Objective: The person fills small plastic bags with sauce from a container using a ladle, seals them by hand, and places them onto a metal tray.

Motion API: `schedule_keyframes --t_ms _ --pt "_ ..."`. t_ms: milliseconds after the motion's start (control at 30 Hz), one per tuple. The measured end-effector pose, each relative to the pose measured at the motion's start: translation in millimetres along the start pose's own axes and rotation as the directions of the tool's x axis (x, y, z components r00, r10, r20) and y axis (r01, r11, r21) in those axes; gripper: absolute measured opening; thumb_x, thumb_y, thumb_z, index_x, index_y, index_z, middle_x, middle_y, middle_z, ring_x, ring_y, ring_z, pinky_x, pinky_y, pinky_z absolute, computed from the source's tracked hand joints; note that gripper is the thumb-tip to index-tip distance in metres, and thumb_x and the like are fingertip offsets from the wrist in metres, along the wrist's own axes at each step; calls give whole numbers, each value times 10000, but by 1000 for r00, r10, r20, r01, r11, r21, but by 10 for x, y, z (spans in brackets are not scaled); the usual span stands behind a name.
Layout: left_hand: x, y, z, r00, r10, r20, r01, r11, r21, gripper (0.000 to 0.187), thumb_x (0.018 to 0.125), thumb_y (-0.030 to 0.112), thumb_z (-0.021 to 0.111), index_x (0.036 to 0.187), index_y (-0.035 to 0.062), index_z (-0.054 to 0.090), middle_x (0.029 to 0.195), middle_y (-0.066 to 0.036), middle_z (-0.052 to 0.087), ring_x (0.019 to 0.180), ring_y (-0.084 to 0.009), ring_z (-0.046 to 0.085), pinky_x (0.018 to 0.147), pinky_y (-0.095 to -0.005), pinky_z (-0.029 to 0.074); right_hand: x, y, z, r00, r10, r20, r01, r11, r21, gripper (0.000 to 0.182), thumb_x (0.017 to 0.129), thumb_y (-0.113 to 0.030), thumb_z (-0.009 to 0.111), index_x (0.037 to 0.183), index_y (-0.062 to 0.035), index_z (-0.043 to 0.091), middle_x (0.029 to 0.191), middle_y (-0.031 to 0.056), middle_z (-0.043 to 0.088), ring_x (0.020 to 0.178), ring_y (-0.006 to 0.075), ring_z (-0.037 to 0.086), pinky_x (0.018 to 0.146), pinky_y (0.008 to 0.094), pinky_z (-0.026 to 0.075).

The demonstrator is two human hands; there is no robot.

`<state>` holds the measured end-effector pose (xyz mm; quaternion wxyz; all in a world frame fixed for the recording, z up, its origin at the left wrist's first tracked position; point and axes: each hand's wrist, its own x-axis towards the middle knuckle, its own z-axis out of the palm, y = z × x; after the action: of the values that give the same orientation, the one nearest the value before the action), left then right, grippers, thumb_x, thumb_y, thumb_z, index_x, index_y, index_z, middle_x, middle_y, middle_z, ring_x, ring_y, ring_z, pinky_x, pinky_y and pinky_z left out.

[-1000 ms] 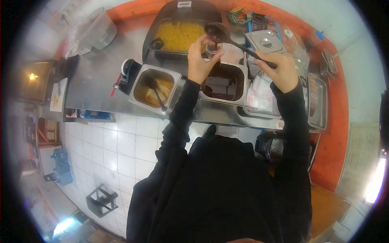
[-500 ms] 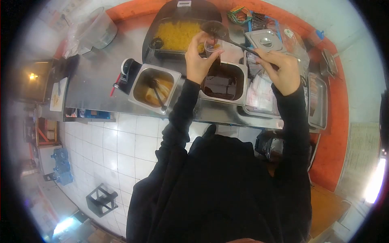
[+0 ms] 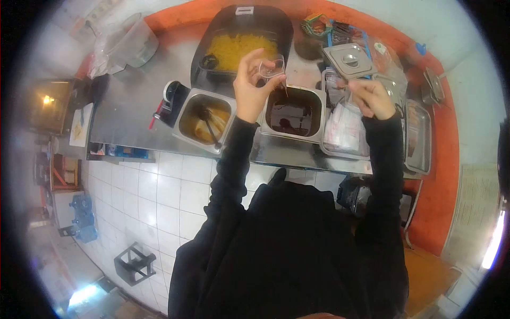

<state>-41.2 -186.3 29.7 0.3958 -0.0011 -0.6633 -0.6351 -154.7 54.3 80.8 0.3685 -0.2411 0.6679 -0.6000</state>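
My left hand [image 3: 251, 87] pinches a small clear plastic cup [image 3: 272, 67] between thumb and fingers, above the back left part of a metal pan of dark brown sauce [image 3: 292, 117]. How much the cup holds is hard to see. My right hand [image 3: 373, 99] is closed, right of that pan and over a tray of plastic packets [image 3: 342, 125]. Its fingers are curled as around the ladle handle, but the ladle is smeared and barely shows. A thin dark streak appears just below the cup, over the pan's back edge.
A second metal pan [image 3: 186, 125] holds pale yellow-brown liquid and a dark-handled ladle [image 3: 211, 127]. Behind stands a black tub [image 3: 197, 56] with yellow food. A metal lid [image 3: 349, 59] lies at the back right. A black stool [image 3: 135, 263] stands on the tiled floor.
The ladle has dropped away from above the cup and is now hard to see. My right hand has moved slightly down. My left hand and the cup have shifted slightly left.
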Motion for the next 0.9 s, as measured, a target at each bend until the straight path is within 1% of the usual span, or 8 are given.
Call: schedule_keyframes --t_ms 100,167,233,300,500,667,733,900 --pt "-21 165 -24 991 -132 7 132 982 -137 579 653 -78 683 1160 24 423 934 -80 539 898 -156 537 816 -287 458 99 412 -35 996 89 28 -43 702 -711 212 808 -207 576 883 -19 638 495 16 484 388 107 433 401 257 358" --pt "-45 233 36 985 -168 46 174 967 -185 568 649 -84 681 1150 13 433 931 -80 542 914 -154 529 803 -275 457 76 788 63 984 -95 148 175 565 -806 175 759 -185 606 830 -28 637 514 79 515 436 215 499 481 320 420" --pt "-114 284 133 981 -183 68 194 950 -244 554 651 -92 673 1143 6 438 932 -80 539 917 -152 525 795 -268 458 102 644 253 978 165 125 -1 607 -795 161 730 -179 626 785 -28 621 622 122 536 554 259 539 548 323 437" --pt "-195 365 255 975 -202 95 221 929 -295 540 654 -100 664 1137 0 443 933 -81 536 921 -150 520 787 -262 459 55 533 449 790 -612 -26 409 558 -722 170 686 -141 674 779 -33 583 733 108 532 650 220 543 581 298 437" --pt "-488 523 595 924 -368 102 373 809 -455 508 680 -54 665 1129 -11 432 953 -72 501 948 -159 504 800 -285 456 -150 69 951 475 -835 -276 509 517 -688 349 577 -60 749 842 -43 522 773 61 509 652 164 510 586 254 430" --pt "-527 663 607 958 -275 84 284 857 -430 356 735 -38 620 1065 -33 489 963 -97 547 902 -147 522 765 -260 451 -291 91 860 518 -753 -405 541 656 -526 192 672 -40 693 837 -13 600 764 72 582 640 127 545 595 242 435" --pt "-539 723 575 953 -300 46 303 923 -239 161 776 -7 588 933 -35 574 843 -94 611 792 -162 574 713 -270 460 -386 57 801 729 -522 -443 546 834 -85 119 713 -14 653 827 11 628 750 85 605 647 124 573 602 237 436" --pt "-543 838 636 991 131 37 -135 914 382 53 729 -20 599 775 1 613 696 -88 599 646 -234 576 779 -342 469 -561 157 584 745 -590 -311 529 807 -263 77 722 -3 643 788 31 624 751 91 611 660 130 584 597 227 430"
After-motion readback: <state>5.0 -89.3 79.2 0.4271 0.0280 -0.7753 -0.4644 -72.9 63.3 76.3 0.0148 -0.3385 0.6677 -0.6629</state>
